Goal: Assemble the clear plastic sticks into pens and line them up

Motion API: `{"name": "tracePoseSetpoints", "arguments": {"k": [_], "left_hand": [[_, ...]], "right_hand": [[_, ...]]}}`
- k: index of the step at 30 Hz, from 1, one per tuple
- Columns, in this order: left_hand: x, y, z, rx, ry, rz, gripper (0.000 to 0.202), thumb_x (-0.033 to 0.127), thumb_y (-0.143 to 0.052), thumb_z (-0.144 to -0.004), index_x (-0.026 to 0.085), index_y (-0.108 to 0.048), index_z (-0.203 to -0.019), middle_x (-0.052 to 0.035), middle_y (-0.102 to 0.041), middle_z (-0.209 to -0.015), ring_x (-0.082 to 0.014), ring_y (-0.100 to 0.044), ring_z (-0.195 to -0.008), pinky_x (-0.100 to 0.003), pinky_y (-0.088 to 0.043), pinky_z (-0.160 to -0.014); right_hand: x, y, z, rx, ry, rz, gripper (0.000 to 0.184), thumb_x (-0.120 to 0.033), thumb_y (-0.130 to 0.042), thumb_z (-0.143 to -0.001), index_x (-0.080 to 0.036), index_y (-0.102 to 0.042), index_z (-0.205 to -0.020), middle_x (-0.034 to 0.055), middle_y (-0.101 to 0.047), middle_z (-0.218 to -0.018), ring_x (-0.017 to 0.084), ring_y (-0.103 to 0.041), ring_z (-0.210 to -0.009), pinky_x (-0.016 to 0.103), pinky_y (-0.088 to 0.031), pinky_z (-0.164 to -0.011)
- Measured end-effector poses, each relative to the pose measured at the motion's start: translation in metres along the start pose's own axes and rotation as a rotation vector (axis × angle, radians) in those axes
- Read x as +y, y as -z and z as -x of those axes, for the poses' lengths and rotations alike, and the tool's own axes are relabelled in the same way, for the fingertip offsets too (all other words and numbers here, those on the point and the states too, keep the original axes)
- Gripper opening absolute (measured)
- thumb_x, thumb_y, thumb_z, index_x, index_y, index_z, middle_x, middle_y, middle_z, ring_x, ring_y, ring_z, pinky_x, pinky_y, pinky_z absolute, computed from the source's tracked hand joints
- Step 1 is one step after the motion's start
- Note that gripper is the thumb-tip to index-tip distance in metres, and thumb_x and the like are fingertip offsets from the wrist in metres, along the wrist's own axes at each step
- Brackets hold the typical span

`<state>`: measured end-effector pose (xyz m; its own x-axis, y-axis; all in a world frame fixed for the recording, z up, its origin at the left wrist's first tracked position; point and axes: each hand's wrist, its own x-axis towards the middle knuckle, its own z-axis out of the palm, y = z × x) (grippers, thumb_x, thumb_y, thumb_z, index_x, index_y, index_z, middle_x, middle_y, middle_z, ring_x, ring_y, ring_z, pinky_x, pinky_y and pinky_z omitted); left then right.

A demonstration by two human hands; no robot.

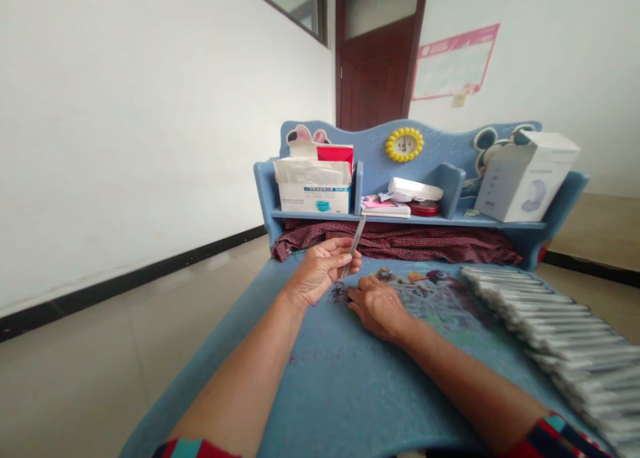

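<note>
My left hand [327, 266] is closed, pinching a thin, greyish, see-through strip [358, 235] between thumb and fingers. The strip slants upward, its top reaching in front of the shelf edge. Just to the right and lower, my right hand [377, 305] rests at the blue desk top [320, 391] with its fingers curled in. Something small and dark shows by its fingertips, too small to name. A long stack of slim, pale, plastic-wrapped sticks [555, 331] lies along the desk's right side, away from both hands.
A blue shelf [400, 219] spans the desk's back, holding an opened mask box [315, 198], papers [385, 209], a red round tin [424, 209] and a tall white box [525, 178]. Checked cloth [430, 243] lies bunched beneath. A yellow flower-shaped clock [404, 145] is on the backboard.
</note>
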<state>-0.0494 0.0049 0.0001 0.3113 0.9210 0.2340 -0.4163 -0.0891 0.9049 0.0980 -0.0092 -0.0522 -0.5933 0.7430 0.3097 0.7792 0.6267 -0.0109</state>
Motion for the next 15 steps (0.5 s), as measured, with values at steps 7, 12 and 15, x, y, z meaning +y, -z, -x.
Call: {"name": "tracePoseSetpoints", "arguments": {"k": [7,12,15], "left_hand": [[0.000,0.004,0.001,-0.014,0.031,-0.063,0.029,0.009,-0.067,-0.065,0.012,-0.060,-0.094,-0.0057,-0.066,-0.079,-0.0129,-0.063,-0.068,-0.027,-0.050,-0.068],[-0.001,0.009,0.000,-0.011,0.050,-0.111,0.029,0.011,-0.067,-0.066,0.012,-0.059,-0.094,-0.0057,-0.066,-0.079,-0.0132,-0.062,-0.067,-0.028,-0.049,-0.068],[-0.002,0.010,0.000,-0.030,0.091,-0.161,0.029,0.013,-0.067,-0.066,0.012,-0.059,-0.094,-0.0056,-0.066,-0.079,-0.0127,-0.062,-0.064,-0.028,-0.049,-0.066]], "right_hand": [[0.009,-0.008,0.002,0.133,0.000,-0.367,0.013,-0.016,-0.050,-0.074,-0.017,-0.062,-0.079,0.0039,-0.060,-0.080,0.014,-0.053,-0.077,0.024,-0.038,-0.069],[0.027,-0.011,0.001,0.169,-0.203,-0.968,0.005,-0.018,-0.056,-0.066,-0.016,-0.058,-0.070,-0.0036,-0.053,-0.056,0.009,-0.045,-0.051,0.021,-0.034,-0.049],[0.036,-0.008,-0.001,0.197,-0.264,-1.283,0.010,-0.020,-0.062,-0.060,-0.016,-0.056,-0.065,-0.0042,-0.054,-0.055,0.007,-0.044,-0.047,0.020,-0.034,-0.046]]}}
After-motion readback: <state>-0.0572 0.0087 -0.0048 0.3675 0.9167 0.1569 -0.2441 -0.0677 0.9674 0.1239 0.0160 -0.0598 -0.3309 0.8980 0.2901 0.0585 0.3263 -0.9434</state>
